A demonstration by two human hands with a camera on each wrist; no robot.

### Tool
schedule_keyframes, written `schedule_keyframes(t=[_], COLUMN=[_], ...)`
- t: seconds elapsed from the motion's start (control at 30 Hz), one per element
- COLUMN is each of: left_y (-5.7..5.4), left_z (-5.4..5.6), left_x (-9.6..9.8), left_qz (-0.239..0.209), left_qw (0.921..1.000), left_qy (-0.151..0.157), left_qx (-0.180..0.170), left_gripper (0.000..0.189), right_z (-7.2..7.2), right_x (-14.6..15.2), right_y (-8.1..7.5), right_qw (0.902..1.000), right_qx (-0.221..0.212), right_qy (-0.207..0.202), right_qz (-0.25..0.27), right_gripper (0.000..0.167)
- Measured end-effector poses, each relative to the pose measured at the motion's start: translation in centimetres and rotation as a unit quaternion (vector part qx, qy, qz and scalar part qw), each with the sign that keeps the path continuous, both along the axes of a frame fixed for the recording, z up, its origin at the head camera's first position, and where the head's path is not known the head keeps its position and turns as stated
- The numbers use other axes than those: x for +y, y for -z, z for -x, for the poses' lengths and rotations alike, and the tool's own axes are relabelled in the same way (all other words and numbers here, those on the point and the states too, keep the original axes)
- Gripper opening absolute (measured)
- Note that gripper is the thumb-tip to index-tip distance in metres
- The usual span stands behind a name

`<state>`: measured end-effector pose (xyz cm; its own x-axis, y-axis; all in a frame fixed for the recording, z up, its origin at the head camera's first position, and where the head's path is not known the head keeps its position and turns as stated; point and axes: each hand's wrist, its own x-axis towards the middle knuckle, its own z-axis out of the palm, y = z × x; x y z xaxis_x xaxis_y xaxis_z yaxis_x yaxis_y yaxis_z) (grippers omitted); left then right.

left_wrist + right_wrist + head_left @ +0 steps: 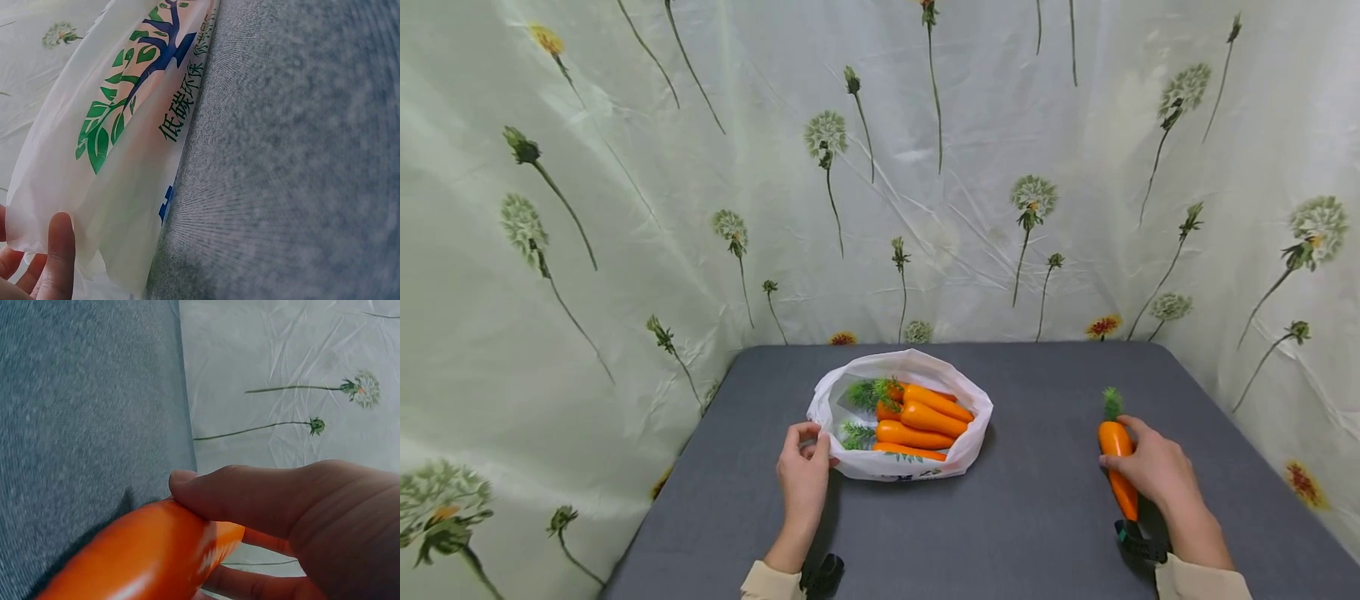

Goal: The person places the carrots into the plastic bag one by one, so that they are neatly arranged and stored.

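Observation:
My left hand (pixel 803 482) pinches the left edge of a white plastic bag (pixel 979 433) that lies with its mouth spread wide. Inside are several orange carrots (pixel 925 418) with green tops pointing left. In the left wrist view, the bag's side (pixel 69 181) carries a printed tree and lettering, and my thumb lies over its edge. Far off to the right, my right hand (pixel 1161 471) grips a single carrot (pixel 1115 439), its green tuft toward the back and its tip toward me. The right wrist view shows thumb and fingers around the carrot's smooth body (pixel 144 550).
Both hands work over a dark grey table (pixel 1022 533). A pale curtain (pixel 955 233) printed with dandelions hangs behind it and along both sides. Black straps (pixel 1138 543) sit at both wrists, below beige sleeves (pixel 1198 581).

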<state>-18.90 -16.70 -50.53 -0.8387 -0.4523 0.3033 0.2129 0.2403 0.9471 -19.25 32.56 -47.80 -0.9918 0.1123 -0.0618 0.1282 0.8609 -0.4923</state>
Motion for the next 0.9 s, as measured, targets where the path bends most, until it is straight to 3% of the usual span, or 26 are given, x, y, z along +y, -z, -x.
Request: schedule_keyframes(t=[0.33, 0.9], left_y=[-0.2, -0.2], left_z=[-0.3, 0.1], left_x=[-0.3, 0.3], left_qz=[0.004, 0.007], left_qw=[0.9998, 1.0], left_qy=[-0.005, -0.002], left_qx=[-0.018, -0.006], left_gripper=[0.013, 0.013], right_z=[-0.3, -0.4], right_x=[-1.4, -3.6], right_y=[-0.2, -2.3], right_qw=[0.9998, 0.9975], right_qx=[0.019, 0.065], right_qy=[-0.009, -0.024], right_qz=[0.005, 0.013], right_gripper=[0.083, 0.076])
